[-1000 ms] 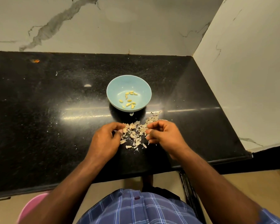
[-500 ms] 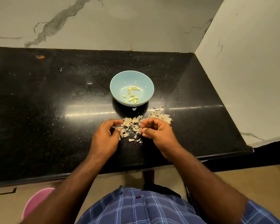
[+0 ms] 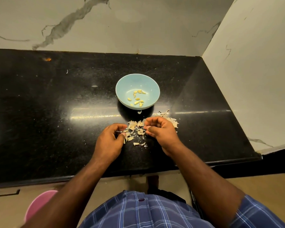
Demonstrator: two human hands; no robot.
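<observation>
Garlic peeling, partly done: some ten peeled yellow garlic cloves (image 3: 137, 98) lie in the pale blue round bowl (image 3: 122, 89). A heap of papery skins and cloves (image 3: 136, 129) remains on the black stone counter (image 3: 56, 104), just before the bowl. The left hand (image 3: 109, 142) and right hand (image 3: 161, 130) flank the heap, fingers curled toward thumbs; whether they pinch anything cannot be told. Compared with the earlier frames, the bowl's contents are unchanged and the hands have barely shifted.

From where I stand I count 1 pale blue bowl (image 3: 122, 86) on 1 black counter (image 3: 56, 104). About 10 peeled yellow cloves (image 3: 137, 99) lie inside the bowl. 1 white fragment (image 3: 139, 112) sits alone just in front of it. Nearer me is 1 scattered heap of skins (image 3: 135, 127), its pieces too many and too overlapped to count. 2 hands are at the heap: 1 left hand (image 3: 109, 142) and 1 right hand (image 3: 161, 130). There is also 1 orange speck (image 3: 47, 59) and 1 pink round thing (image 3: 38, 204).
</observation>
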